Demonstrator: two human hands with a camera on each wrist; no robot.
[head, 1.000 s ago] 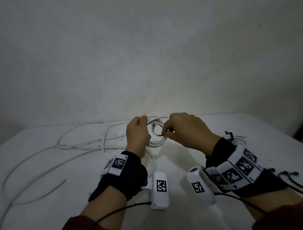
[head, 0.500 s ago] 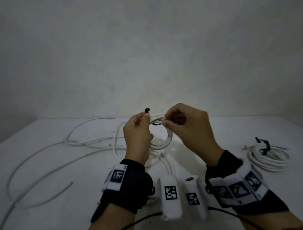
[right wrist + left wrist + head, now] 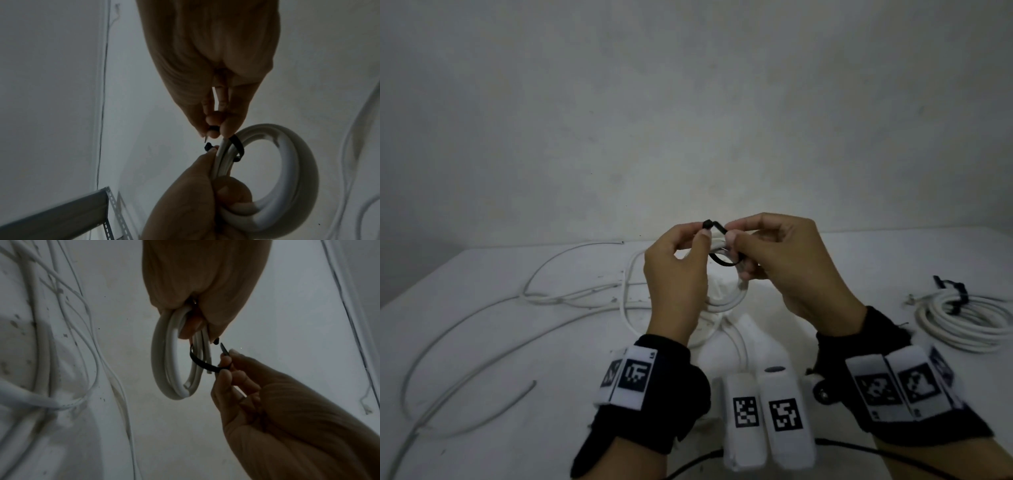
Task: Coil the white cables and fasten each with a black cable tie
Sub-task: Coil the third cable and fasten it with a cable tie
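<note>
Both hands hold a small coil of white cable [image 3: 732, 298] above the white table [image 3: 482, 394]. My left hand [image 3: 702, 233] grips the coil's top and pins the square head of the black cable tie [image 3: 719, 261] against it. The tie loops under the coil's strands. My right hand [image 3: 732, 240] pinches the tie's pointed tail just beside the head. In the left wrist view the tail tip [image 3: 223, 350] stands a short gap from the head [image 3: 216, 342]. The right wrist view shows the tie [image 3: 238, 146] wrapped over the coil [image 3: 298, 170].
A finished coil bound with a black tie [image 3: 969, 318] lies at the table's right. Loose white cables [image 3: 517, 308] sprawl over the left half, one trailing from the held coil. A plain wall stands behind. A slotted metal rail [image 3: 61, 209] shows in the right wrist view.
Both hands lifted the coil off the table. The tie now loops around the strands, and the right hand has brought its tail up next to the head.
</note>
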